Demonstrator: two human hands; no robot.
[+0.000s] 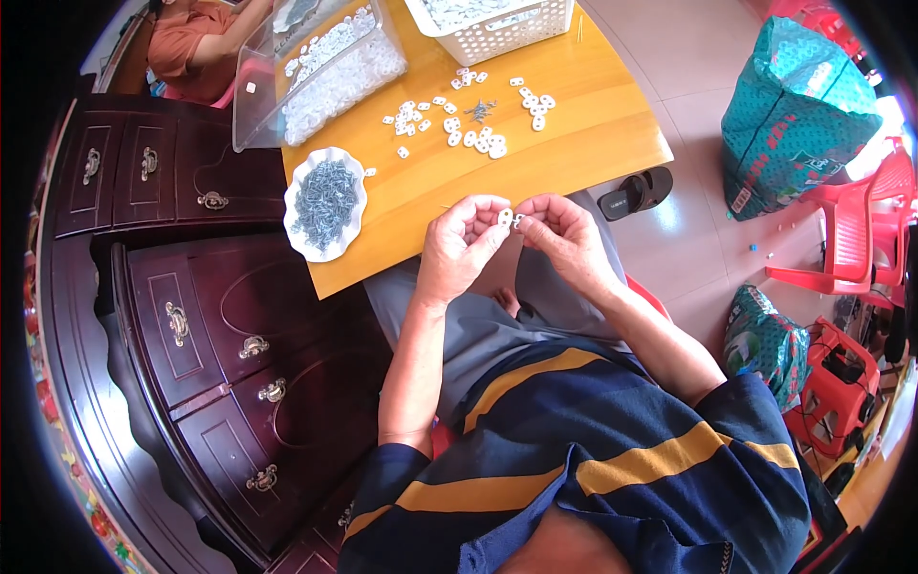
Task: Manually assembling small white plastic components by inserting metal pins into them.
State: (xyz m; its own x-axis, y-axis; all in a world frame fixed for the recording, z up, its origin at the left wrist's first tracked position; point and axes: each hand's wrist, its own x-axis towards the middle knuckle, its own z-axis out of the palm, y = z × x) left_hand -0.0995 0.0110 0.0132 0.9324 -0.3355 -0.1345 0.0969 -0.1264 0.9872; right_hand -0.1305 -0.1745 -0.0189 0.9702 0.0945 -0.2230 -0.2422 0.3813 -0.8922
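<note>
Above my lap, just off the table's near edge, my two hands meet at the fingertips. My left hand [453,251] pinches a small white oval plastic piece [505,217] with holes in it. Between the thumb and fingers of my right hand [572,241] is a second small white piece [518,220], right beside the first. Whether the two pieces touch or are joined I cannot tell. Loose white plastic pieces [409,119] lie scattered on the table, with a little heap of grey screws [480,111] among them. More screws fill a white scalloped dish [356,228] at the left.
On the wooden table [593,124] stand a clear plastic bin [258,110] of white parts and a white perforated basket [507,43]. Dark drawers [215,316] flank the left side. Teal bags [794,115] and red plastic stools [846,239] stand right. Another person [191,43] sits at the far left.
</note>
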